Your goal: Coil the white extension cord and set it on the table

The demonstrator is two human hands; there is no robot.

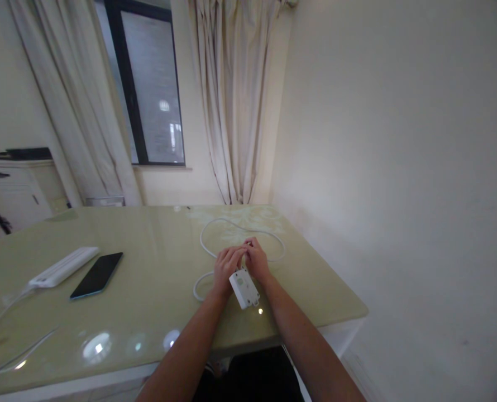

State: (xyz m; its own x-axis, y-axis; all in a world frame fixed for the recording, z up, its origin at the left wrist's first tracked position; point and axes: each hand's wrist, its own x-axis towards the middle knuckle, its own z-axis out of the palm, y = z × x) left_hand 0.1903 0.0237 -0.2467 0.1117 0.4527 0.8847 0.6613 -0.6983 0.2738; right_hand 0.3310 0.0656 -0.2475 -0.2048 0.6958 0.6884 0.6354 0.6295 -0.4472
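Both my hands meet over a small white box-shaped adapter [244, 288] lying on the pale green glass table [156, 312]. My left hand [227, 269] has its fingers curled down over the far end of the adapter. My right hand [256, 261] is closed beside it, fingertips touching the left hand's at the point where the white cable [240, 228] joins. The cable loops away across the table toward the wall and curls back under my left wrist. What the fingertips pinch is hidden.
A black phone [96, 274] lies face up to the left, beside a white power strip [63, 267] with its cord running off the left edge. A wall stands close on the right. Curtains, a window and a white cabinet [9, 192] are beyond the table.
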